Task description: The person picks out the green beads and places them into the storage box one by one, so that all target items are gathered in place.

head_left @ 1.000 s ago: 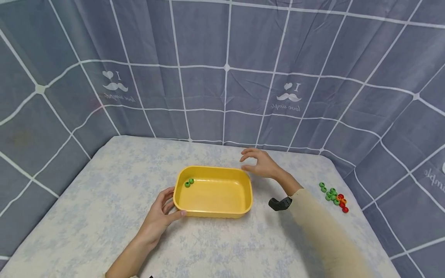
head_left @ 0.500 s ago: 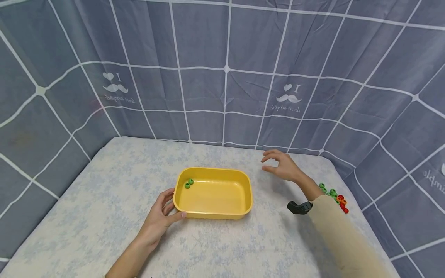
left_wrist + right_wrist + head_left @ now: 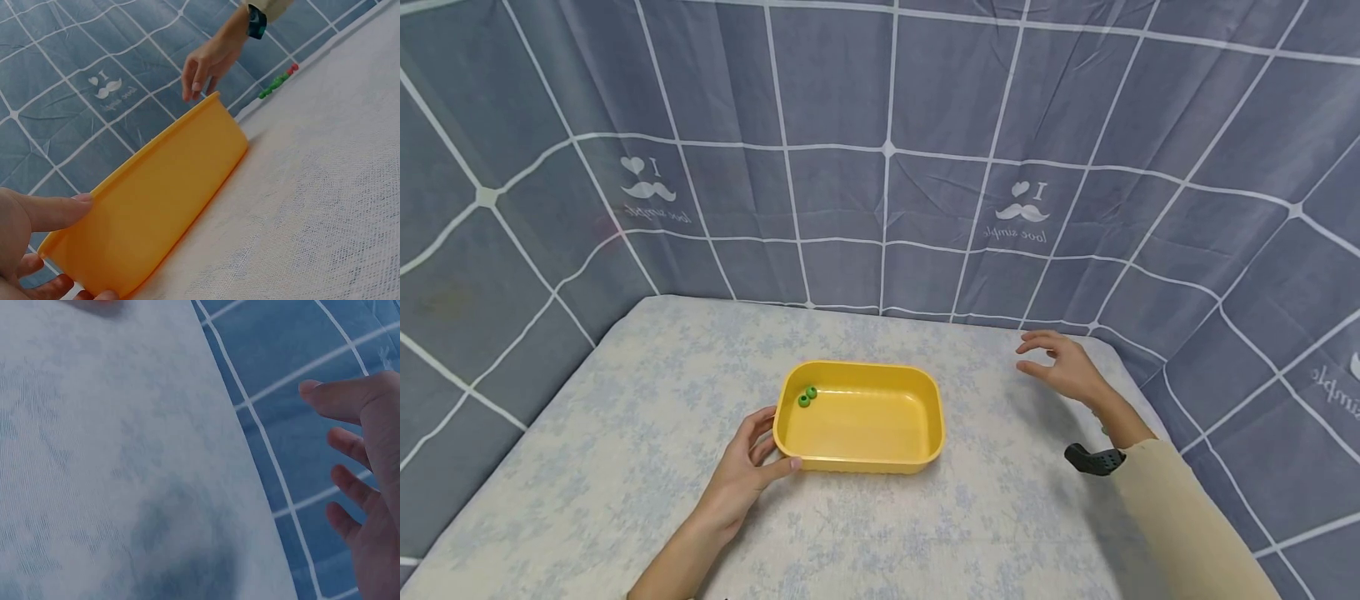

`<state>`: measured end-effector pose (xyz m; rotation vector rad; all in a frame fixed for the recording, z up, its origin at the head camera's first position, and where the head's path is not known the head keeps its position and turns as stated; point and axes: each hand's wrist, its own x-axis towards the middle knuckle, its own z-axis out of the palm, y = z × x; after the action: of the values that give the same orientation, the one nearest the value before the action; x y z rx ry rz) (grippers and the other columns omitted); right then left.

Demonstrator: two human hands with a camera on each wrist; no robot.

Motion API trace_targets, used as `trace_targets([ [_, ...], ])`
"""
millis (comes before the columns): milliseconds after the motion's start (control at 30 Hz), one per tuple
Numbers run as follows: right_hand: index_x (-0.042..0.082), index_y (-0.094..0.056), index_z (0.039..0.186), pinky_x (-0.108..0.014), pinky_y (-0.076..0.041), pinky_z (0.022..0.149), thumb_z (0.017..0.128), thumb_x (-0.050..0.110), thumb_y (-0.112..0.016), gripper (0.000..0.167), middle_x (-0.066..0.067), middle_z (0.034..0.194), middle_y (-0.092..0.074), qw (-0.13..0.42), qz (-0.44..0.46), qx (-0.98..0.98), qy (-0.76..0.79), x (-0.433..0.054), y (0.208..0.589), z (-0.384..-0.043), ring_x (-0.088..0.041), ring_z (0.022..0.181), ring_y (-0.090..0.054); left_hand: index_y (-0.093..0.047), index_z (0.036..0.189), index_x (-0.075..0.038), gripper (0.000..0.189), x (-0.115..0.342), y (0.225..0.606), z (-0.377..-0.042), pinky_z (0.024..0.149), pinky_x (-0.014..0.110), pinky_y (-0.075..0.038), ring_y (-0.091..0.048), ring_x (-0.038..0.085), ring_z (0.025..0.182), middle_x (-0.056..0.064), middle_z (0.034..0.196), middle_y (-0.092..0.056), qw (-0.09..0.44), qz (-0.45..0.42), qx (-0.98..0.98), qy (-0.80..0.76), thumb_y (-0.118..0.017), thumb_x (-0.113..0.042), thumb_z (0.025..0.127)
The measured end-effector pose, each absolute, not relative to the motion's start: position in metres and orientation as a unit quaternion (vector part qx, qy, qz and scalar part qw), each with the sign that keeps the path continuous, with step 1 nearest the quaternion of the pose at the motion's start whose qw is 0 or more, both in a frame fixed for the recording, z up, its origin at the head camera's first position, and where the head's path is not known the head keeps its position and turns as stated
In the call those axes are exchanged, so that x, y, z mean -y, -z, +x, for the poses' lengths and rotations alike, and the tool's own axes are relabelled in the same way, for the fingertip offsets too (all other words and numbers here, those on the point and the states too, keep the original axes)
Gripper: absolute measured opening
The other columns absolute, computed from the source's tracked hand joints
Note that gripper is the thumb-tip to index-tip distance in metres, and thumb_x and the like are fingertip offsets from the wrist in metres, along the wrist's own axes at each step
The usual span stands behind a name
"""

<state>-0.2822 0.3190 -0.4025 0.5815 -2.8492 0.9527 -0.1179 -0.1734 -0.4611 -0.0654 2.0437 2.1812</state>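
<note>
A shallow yellow plastic tray [image 3: 859, 463] stands in the middle of the table, with two green beads [image 3: 805, 401] inside near its left end. My left hand [image 3: 741, 471] grips the tray's near left corner, thumb on the rim and the other fingers along the left side. To the right of the tray, my right hand [image 3: 1063, 367] is above the table with loosely bent fingers, holding nothing. Green and red beads [image 3: 279, 82] lie beyond it in the left wrist view; in the head view the right arm hides nearly all of them.
A pale, blue-patterned cloth [image 3: 880, 542] covers the table. Grey-blue curtains [image 3: 835, 200] with white grid lines hang behind the table and on both sides. A dark band [image 3: 1093, 460] shows by the right wrist.
My right hand has moved right, away from the tray's far right corner, and its arm now covers the bead pile in the head view. My left hand and the tray look almost unmoved.
</note>
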Motion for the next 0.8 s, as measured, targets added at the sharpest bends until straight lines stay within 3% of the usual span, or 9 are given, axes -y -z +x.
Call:
trace_targets([
  [533,-0.004,-0.07,0.117,-0.072,-0.041,0.103,0.099,0.018,-0.073,0.028,-0.029,0.142,-0.052,0.063,0.129,0.936,-0.322,-0.388,0.404,-0.262,-0.05,0.134,-0.043,-0.024,0.161,-0.009,0.09,0.173,0.461,-0.117,0.106,0.033,-0.05,-0.03,0.037,0.15,0.016,0.162,-0.027,0.073,-0.015,-0.688,-0.722,-0.08,-0.004,0.091],
  [800,-0.009,-0.066,0.124,-0.072,-0.037,0.105,0.103,0.021,-0.068,0.037,-0.033,0.142,-0.049,0.042,0.083,0.937,-0.337,-0.419,0.413,-0.247,-0.053,0.136,-0.038,-0.024,0.16,-0.009,0.09,0.174,0.461,-0.117,0.107,0.033,-0.05,-0.03,0.038,0.15,0.016,0.162,-0.027,0.071,-0.014,-0.691,-0.719,-0.081,-0.005,0.091],
])
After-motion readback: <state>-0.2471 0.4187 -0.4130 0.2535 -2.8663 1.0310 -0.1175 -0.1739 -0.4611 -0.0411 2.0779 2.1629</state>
